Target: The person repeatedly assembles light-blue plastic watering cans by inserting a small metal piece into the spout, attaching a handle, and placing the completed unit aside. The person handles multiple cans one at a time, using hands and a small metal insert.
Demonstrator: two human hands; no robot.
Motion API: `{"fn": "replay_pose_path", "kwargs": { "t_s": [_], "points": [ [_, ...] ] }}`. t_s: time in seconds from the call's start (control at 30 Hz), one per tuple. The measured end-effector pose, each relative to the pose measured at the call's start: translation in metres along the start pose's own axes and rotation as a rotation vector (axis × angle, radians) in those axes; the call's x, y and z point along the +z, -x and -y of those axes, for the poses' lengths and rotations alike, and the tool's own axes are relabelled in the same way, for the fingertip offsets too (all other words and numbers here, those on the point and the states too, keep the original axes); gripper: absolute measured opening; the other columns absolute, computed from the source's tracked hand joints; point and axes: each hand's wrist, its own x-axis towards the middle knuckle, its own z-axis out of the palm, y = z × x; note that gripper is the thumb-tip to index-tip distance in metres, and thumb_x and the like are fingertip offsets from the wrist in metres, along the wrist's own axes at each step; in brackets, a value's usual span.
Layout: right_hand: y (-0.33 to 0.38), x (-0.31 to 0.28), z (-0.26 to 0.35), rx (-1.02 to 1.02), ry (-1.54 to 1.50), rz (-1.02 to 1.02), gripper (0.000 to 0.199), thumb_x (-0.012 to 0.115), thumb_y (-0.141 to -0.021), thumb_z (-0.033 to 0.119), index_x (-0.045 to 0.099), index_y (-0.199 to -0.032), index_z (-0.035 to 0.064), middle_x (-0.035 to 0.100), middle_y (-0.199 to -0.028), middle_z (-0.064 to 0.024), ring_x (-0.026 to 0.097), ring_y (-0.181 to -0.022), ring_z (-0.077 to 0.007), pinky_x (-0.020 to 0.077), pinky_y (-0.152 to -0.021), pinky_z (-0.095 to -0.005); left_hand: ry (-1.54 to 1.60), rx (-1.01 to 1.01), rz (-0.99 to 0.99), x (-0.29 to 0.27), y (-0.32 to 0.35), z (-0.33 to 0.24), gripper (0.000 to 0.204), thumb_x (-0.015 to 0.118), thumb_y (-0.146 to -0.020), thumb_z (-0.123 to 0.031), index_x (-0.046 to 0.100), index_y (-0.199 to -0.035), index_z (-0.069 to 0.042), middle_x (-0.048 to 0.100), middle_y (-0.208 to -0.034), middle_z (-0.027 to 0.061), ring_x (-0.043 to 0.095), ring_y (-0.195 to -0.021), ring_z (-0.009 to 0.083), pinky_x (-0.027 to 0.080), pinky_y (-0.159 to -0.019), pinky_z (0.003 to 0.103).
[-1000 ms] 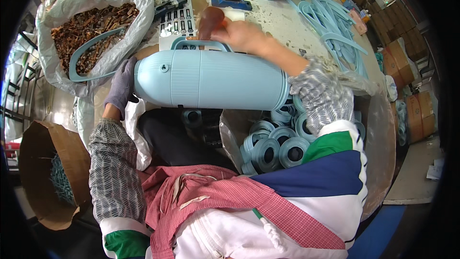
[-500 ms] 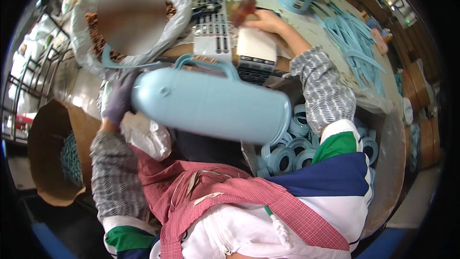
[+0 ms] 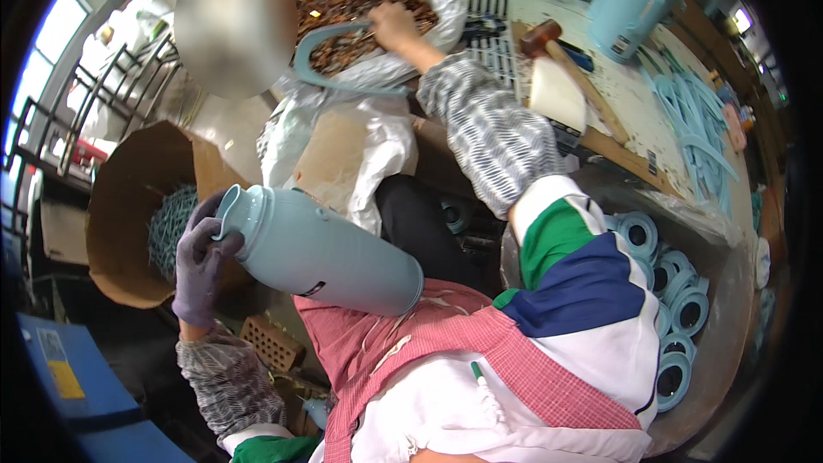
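Note:
My left hand [image 3: 199, 279], in a purple glove, grips the spout end of a light-blue jug [image 3: 330, 249]. The jug tilts across my apron, its base toward the right and a small round knob on its far side. No handle shows on it from here. My bare right hand [image 3: 396, 27] is at a pile of small copper-coloured metal pieces [image 3: 343, 2] in a white sack, fingers curled together; what they hold is hidden. Close to those fingertips, a curved light-blue strip [image 3: 321, 39] lies across the sack's near side. A hammer [image 3: 591, 90] with a wooden handle rests on the bench.
On the right, a plastic-lined box [image 3: 716, 334] holds several light-blue rings [image 3: 688, 310]. More jugs [image 3: 633, 4] and blue straps [image 3: 690, 124] occupy the bench beside a white block [image 3: 555, 90]. At left stands a cardboard container [image 3: 129, 231] with thin blue pieces.
My right hand has let go of the hammer and moved left to the copper-coloured pieces. The jug has come nearer my lap and rolled, taking its handle out of sight. My view has shifted left.

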Motion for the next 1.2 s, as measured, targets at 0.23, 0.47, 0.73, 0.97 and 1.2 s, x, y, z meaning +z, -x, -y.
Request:
{"fn": "replay_pose_path", "kwargs": {
  "t_s": [0.23,0.47,0.73,0.97,1.2],
  "points": [
    [0.059,-0.093,0.08,0.168,-1.193,-0.137,0.017,0.057,-0.089,0.015,0.054,-0.1,0.0022,0.058,-0.066,-0.0053,0.055,-0.048,-0.0127,0.0492,-0.047,-0.0286,-0.344,0.463,-0.244,0.051,0.053,-0.055,0.024,0.068,-0.069,-0.002,0.045,-0.075,-0.007,0.059,-0.109,0.0148,0.049,-0.118,0.0456,0.041,-0.095,0.054],
    [0.259,-0.155,0.182,0.538,-1.876,0.137,0.024,0.046,-0.093,0.014,0.053,-0.111,-0.0004,0.041,-0.051,0.0023,0.042,-0.042,-0.0071,0.0387,-0.043,-0.0222,-0.343,0.576,-0.233,0.119,0.083,-0.064,0.04,0.08,-0.052,-0.01,0.056,-0.084,-0.016,0.059,-0.093,0.0054,0.054,-0.105,0.039,0.05,-0.088,0.06],
    [0.3,-0.156,0.188,0.545,-1.793,0.252,0.026,0.043,-0.094,0.015,0.051,-0.113,-0.0008,0.052,-0.066,-0.0022,0.058,-0.076,-0.011,0.0439,-0.07,-0.0238,-0.302,0.611,-0.031,0.128,0.095,-0.067,0.044,0.085,-0.053,-0.022,0.059,-0.089,-0.016,0.057,-0.105,0.0061,0.051,-0.108,0.0372,0.046,-0.092,0.057],
    [0.309,-0.166,0.199,0.437,-1.85,0.516,0.029,0.039,-0.091,0.008,0.041,-0.118,-0.0023,0.064,-0.108,-0.0204,0.058,-0.106,-0.0212,0.0397,-0.098,-0.033,0.448,-0.274,-0.443,0.121,0.095,-0.047,0.05,0.049,-0.096,-0.033,0.044,-0.13,0.004,0.055,-0.12,0.0147,0.056,-0.106,0.022,0.044,-0.093,0.034],
    [0.301,-0.179,0.174,0.522,-1.781,0.704,0.034,0.044,-0.089,0.007,0.043,-0.12,-0.0052,0.064,-0.107,-0.0204,0.061,-0.1,-0.0211,0.0466,-0.093,-0.032,1.109,-0.477,-0.354,0.143,0.102,-0.002,0.029,0.058,-0.09,-0.018,0.06,-0.11,0.003,0.064,-0.098,0.0074,0.059,-0.088,0.0128,0.047,-0.079,0.024]
  ]
}}
